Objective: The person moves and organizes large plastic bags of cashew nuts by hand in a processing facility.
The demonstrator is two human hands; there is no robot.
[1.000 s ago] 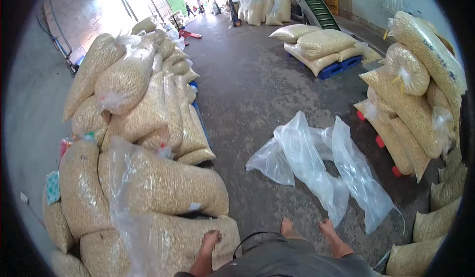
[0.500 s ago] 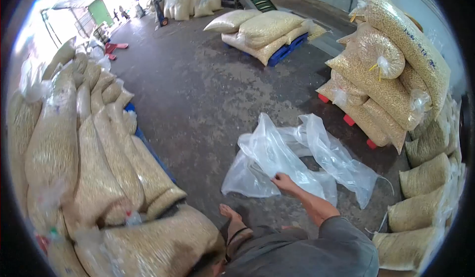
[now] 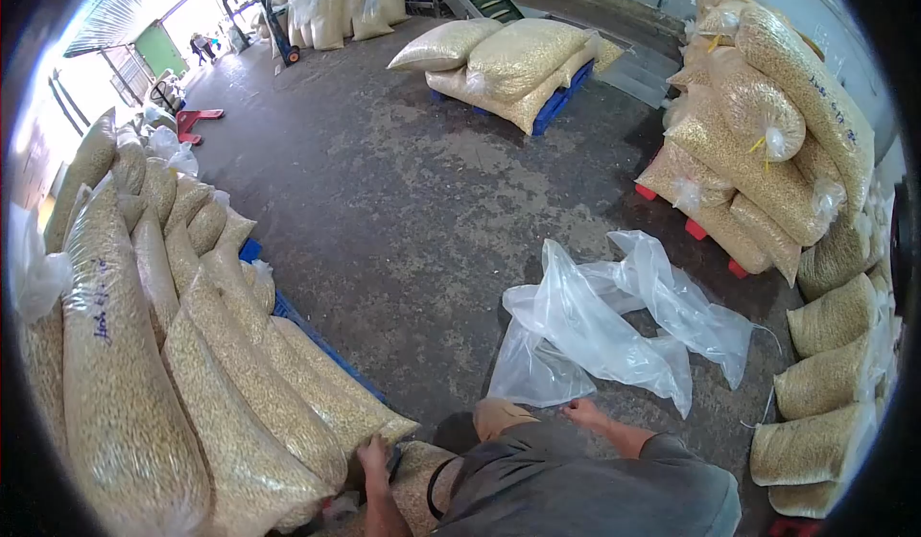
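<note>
The left hand (image 3: 374, 456) is set at the end of a filled sack (image 3: 347, 401), best steadied with a full palm; whether it pinches cannot be told. The right hand (image 3: 581, 411) is held, seemingly curled, just beside clear plastic (image 3: 600, 331). Beyond, other sacks (image 3: 523, 56) are stacked.

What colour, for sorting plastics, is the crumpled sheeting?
The sheeting is translucent white, best in the head view.
</note>
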